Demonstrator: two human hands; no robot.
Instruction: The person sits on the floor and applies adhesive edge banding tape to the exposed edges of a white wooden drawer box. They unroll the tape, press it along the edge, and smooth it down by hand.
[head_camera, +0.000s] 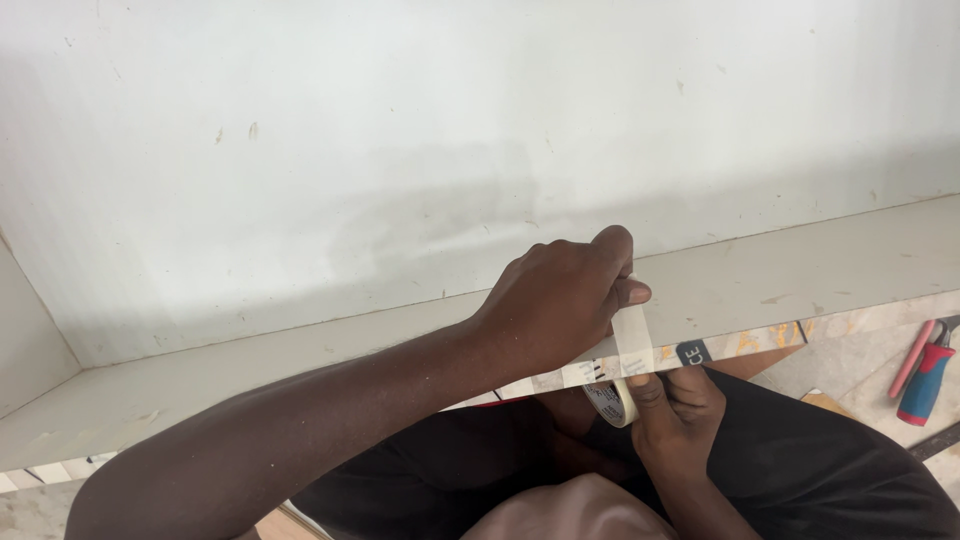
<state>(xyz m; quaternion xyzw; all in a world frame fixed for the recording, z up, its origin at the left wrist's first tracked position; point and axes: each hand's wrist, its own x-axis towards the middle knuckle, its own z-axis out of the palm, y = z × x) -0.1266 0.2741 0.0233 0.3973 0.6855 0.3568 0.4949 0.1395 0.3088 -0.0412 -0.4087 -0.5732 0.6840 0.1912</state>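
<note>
Your left hand (560, 300) lies curled on the pale board's (800, 265) front edge, thumb and forefinger pinched on the strip of tape (632, 335) running over that edge; your right hand (680, 410) sits just below, fingers wrapped around the tape roll (610, 402), though the roll is mostly hidden, so the grip looks firm at best; pliers (925, 375) with red and blue handles lie well apart on the floor to the right.

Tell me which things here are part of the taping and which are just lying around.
In use:
left hand, pressing the tape strip onto the grey ledge
right hand, holding the tape roll under the edge

Lying about:
red and blue handled tool on the floor at the right
</note>
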